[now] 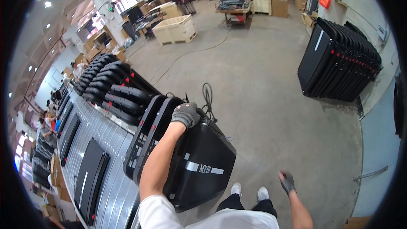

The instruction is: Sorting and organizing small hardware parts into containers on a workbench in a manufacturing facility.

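Observation:
My left hand, in a grey fingerless-tipped work glove, is closed over the top edge of a black folding treadmill. That treadmill stands on edge, its broad face with a white stripe turned toward me. A looped black cable sticks up just beyond my fingers. Against its left side lean more upright black treadmill frames with small red parts. Out to the right, my right hand, also gloved, hangs over the floor, away from any object. Its fingers look loosely apart and hold nothing, though they are slightly blurred.
A metal roller conveyor runs along my left, carrying flat black treadmill decks. By the right wall stands a row of upright black treadmills. Farther off are a pale wooden crate, a loaded cart and a floor cable.

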Demonstrator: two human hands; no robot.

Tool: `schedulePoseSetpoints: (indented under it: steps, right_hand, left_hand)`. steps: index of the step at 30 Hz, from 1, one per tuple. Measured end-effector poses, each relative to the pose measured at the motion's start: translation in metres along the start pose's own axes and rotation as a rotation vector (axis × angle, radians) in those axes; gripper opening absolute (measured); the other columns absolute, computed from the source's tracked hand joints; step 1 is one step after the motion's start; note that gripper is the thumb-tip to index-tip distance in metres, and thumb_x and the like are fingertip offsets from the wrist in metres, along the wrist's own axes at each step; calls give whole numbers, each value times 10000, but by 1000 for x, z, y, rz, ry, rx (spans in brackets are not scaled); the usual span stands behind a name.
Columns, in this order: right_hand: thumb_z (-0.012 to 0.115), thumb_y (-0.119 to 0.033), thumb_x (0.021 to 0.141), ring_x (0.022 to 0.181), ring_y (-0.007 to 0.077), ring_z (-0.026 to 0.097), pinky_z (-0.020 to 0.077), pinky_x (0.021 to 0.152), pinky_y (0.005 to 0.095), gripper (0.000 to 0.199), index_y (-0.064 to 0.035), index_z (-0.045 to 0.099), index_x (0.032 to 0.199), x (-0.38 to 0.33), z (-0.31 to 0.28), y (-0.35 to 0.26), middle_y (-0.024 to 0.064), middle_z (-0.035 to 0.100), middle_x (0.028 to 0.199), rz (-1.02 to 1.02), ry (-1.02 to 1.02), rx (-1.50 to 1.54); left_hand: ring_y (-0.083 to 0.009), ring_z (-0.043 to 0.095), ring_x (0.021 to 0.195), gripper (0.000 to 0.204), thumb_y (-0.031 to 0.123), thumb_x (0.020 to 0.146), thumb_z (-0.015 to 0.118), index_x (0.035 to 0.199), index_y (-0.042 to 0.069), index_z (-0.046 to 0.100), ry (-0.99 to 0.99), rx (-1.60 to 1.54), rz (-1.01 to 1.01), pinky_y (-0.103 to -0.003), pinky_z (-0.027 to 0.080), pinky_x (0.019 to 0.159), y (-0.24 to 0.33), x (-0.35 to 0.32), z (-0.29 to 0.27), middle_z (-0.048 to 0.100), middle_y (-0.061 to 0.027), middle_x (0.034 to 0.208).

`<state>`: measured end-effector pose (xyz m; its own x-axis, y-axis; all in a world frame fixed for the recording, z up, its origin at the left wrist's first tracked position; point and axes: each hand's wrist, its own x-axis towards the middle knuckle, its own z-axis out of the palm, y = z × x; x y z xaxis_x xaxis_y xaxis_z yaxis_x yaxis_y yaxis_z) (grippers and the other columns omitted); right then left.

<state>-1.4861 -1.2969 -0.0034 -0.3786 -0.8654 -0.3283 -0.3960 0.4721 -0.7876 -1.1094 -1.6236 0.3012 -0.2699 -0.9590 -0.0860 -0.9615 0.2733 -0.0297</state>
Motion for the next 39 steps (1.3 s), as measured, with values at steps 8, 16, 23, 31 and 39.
schedulePoseSetpoints:
  steps: [8,16,23,31,39]
  right_hand:
    - [696,-346,803,1254,325,440,345,1048,372,706,6,399,1339,77,75,-293,232,473,1316,-857,-405,200]
    - [546,-221,910,899,288,595,457,791,372,252,-3,584,1030,-79,98,-219,149,620,956,-998,-653,188]
    - [435,-192,967,934,180,563,436,847,309,200,-35,553,1005,-266,200,-109,75,609,1016,-418,-1210,672]
    - [688,-175,801,1074,173,538,421,913,308,324,-44,607,1085,-302,263,-83,99,593,1137,-496,-1448,188]
    - [710,-141,626,1260,347,397,337,1027,450,797,-76,373,1345,-149,316,-69,190,439,1329,-1171,-767,-675]
  left_hand:
    - [-332,612,781,467,42,667,583,1132,88,574,180,-183,-7,-423,505,688,77,-205,-38,567,-156,909]
    - [-329,586,746,641,-51,590,540,1217,84,542,344,-229,-222,-393,482,666,58,-374,-20,573,-152,909]
    - [-332,604,815,475,82,617,641,1076,74,516,268,-188,-445,-436,464,680,28,-517,16,583,-136,925]
    - [-306,604,723,367,93,636,642,993,87,559,156,-55,-605,-416,479,615,-48,-681,98,590,-97,818]
    - [-257,615,834,296,117,722,561,1017,95,575,-48,44,-766,-376,493,671,-109,-811,159,608,-79,906]
